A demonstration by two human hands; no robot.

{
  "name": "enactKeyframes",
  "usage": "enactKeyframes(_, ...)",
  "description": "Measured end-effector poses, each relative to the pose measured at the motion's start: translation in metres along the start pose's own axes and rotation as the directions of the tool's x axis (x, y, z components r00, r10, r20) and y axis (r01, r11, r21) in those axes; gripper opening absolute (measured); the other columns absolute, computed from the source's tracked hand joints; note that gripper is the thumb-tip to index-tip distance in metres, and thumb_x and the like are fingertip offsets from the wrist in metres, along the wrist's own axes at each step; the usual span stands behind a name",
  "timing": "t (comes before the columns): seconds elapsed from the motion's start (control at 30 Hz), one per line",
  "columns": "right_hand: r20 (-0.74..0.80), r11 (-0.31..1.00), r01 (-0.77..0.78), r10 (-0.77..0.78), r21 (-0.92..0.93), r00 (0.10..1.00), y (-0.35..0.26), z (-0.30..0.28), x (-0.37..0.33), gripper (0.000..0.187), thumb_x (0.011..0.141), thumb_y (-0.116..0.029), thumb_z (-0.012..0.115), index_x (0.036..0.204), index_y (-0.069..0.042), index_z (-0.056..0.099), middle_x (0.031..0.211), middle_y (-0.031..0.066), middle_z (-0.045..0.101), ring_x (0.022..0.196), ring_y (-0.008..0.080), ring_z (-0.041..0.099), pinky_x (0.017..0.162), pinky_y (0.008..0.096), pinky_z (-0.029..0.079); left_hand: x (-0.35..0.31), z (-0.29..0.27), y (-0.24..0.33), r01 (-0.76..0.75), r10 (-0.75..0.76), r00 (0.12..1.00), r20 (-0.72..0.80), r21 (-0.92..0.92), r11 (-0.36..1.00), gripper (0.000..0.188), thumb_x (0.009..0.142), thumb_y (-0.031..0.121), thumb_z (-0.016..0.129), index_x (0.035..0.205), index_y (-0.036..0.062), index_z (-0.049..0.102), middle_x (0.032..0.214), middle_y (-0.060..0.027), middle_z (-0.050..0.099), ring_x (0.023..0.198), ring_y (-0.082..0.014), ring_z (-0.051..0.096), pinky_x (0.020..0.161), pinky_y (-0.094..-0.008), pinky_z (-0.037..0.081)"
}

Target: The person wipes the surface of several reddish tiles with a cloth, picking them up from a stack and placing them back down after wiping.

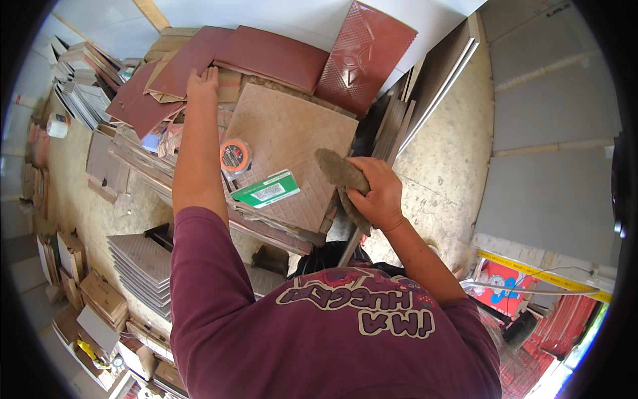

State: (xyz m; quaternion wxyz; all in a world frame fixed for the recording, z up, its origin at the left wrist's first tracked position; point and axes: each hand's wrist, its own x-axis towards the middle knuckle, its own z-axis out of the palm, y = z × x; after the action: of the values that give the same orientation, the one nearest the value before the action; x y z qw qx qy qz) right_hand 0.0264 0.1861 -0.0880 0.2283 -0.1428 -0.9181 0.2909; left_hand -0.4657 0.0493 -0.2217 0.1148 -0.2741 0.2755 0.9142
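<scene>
My left hand (203,85) rests with its fingers stretched out on the edge of a dark red tile (193,58) at the far left of the stack. Gripped in my right hand (380,193) is a crumpled grey-brown rag (339,169), held over the right edge of a square beige tile (286,120) with a diamond pattern. On that tile lie a round orange-rimmed item (235,155), perhaps a tape measure, and a green and white card or small box (284,183). What lies under my right palm is hidden.
Another long red tile (272,56) lies at the back, beside a glossy patterned red tile (364,56) leaning on the wall. Large grey panels (442,76) stand at the right. Fanned grey tiles (139,269) and cardboard boxes (103,299) are on the floor at left.
</scene>
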Motion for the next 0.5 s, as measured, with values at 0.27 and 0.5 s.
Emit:
enactKeyframes(0.27,0.012,1.000,-0.001,0.001,0.000,1.000,0.001,0.000,0.000,0.045,0.068,-0.009,0.073,0.113,-0.009,0.070,0.109,0.0112,0.071,0.098,0.0344,0.067,0.085,0.0410,0.054,0.022,0.003,0.001,-0.018,0.016,0.997,-0.075,-0.014,1.000,0.043,0.109,0.029,0.044,0.144,0.0027,0.044,0.138,-0.0261,0.057,0.127,-0.0439,0.058,0.106,-0.0584,0.052)
enactKeyframes(0.5,0.020,1.000,0.015,-0.015,-0.002,1.000,0.002,0.000,0.000,0.050,0.066,-0.008,0.074,0.115,-0.007,0.069,0.110,0.0120,0.071,0.099,0.0338,0.067,0.086,0.0411,0.054,0.010,0.005,0.004,-0.090,0.091,0.995,-0.051,0.018,0.996,0.040,0.110,0.026,0.045,0.135,-0.0052,0.048,0.125,-0.0255,0.064,0.118,-0.0438,0.064,0.103,-0.0580,0.055)
